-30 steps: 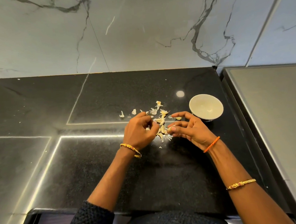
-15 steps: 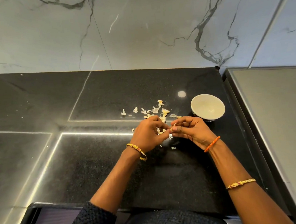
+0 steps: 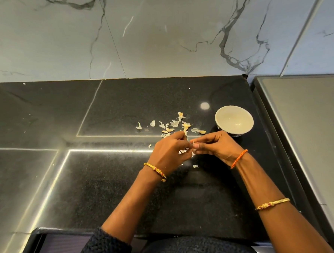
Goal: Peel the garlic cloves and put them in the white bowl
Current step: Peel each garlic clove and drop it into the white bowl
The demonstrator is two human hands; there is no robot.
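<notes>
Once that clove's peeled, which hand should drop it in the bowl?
Right, probably. The right hand sits just beside the bowl, and its fingertips pinch the clove together with the left hand, which is farther off, on the far side of the right hand.

Counter (image 3: 160, 99): black, finely speckled, with thin pale seam lines. Wall (image 3: 156, 33): light grey marble pattern with dark grey veins. Bowl (image 3: 233, 119): white inside, dark pattern on the outer wall. Garlic skins (image 3: 174, 124): off-white to pale yellow. Bracelet (image 3: 239, 158): orange cord. 2 bangles (image 3: 272, 204): gold with red accents. Sleeve (image 3: 103, 249): black knit. Side surface (image 3: 309, 129): plain grey.
</notes>
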